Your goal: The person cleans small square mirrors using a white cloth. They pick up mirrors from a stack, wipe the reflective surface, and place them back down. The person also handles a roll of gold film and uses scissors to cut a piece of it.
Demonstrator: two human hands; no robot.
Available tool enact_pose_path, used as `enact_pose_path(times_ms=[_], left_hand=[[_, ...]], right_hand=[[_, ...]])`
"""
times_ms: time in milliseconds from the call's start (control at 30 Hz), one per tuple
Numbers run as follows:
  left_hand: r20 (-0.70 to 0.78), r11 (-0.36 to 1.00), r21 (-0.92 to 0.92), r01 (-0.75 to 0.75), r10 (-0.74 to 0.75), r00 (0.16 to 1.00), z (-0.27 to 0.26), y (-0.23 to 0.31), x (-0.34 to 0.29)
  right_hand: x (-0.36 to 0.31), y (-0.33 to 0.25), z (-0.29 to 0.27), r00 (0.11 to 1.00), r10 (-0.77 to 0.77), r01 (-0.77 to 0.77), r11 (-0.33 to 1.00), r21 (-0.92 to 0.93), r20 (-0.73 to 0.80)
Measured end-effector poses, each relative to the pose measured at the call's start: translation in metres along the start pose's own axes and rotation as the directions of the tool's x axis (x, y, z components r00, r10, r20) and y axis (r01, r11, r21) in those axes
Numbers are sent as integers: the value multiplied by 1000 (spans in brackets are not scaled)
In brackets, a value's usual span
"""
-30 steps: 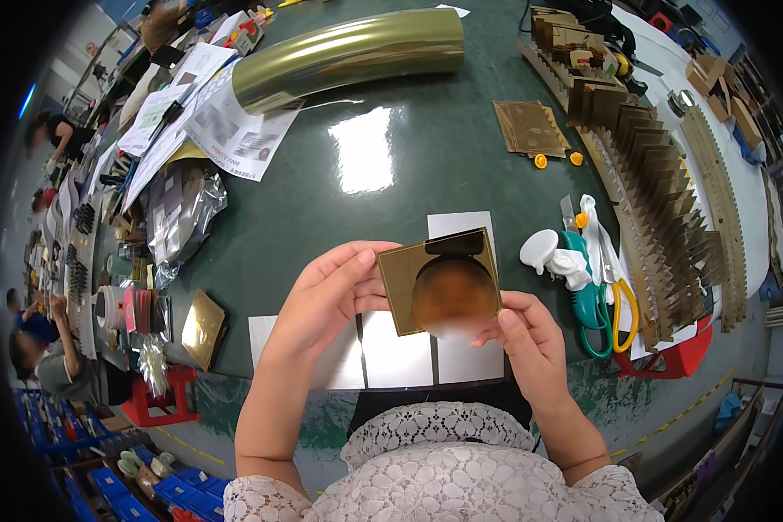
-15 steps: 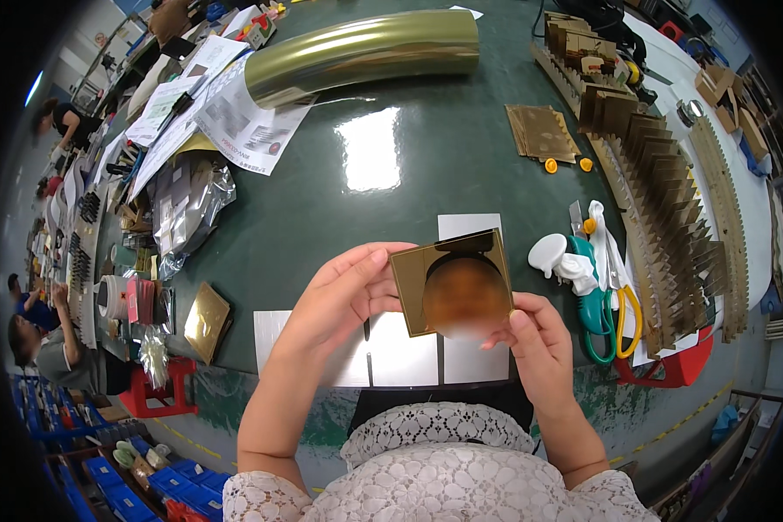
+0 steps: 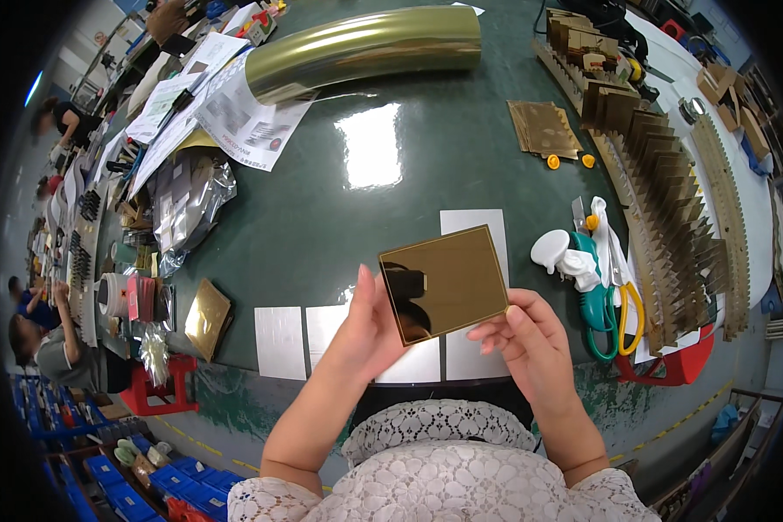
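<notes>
A square gold mirror sheet (image 3: 444, 284) is gripped at its edges by the left hand (image 3: 370, 335) and right hand (image 3: 526, 339), above white cards (image 3: 280, 341) on the green table (image 3: 339, 217)

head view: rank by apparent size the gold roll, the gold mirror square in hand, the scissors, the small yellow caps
1. Long shiny gold foil roll, at the far edge.
2. Square gold mirror-finish card held between left hand and right hand; nearest the camera, so it looks inflated.
3. Teal-and-yellow-handled scissors.
4. Two small yellow round caps, alike.
</notes>
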State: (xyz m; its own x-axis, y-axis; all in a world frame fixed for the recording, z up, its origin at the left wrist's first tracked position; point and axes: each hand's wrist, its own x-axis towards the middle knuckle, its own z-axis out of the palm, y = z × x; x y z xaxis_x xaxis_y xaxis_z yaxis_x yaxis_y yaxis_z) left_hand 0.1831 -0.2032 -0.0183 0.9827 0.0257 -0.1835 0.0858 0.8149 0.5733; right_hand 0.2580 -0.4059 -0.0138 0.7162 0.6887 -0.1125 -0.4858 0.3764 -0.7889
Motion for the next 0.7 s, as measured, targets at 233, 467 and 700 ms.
enact_pose_path(times_ms=[233,467,700], left_hand=[[93,996,44,-80,76,993,10,-12,-1],[3,955,289,-63,64,998,20,23,-4],[-4,823,568,11,-12,1000,14,43,-8]], right_hand=[[-2,0,-3,1000,9,-11,999,53,30],[-2,0,-7,999,15,-18,996,84,34],[-4,-3,-13,1000,19,-17,997,72,-20]])
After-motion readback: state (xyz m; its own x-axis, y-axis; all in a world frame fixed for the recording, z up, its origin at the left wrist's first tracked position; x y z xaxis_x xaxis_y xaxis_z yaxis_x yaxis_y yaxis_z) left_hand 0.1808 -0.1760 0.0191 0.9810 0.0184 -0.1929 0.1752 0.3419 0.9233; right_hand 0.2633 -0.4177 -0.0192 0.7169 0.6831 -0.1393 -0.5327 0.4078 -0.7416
